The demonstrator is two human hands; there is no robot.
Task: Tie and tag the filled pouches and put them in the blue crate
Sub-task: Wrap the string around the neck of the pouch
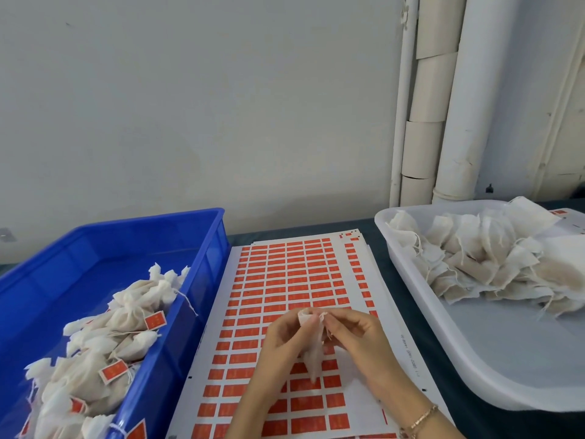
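Observation:
My left hand (278, 340) and my right hand (354, 334) meet over the sticker sheet and both pinch the top of one white fabric pouch (311, 353), which hangs down between them. Under the hands lies a white sheet of orange tag stickers (285, 280). The blue crate (202, 248) stands at the left, holding several tied pouches with orange tags (104, 340). At the right a white tray (474, 359) holds a pile of untied filled pouches (493, 264).
The dark table surface (376, 245) shows between the sheet and the tray. A pale wall rises behind, with white pipes (459, 106) at the back right. A gold bracelet (421, 418) sits on my right wrist.

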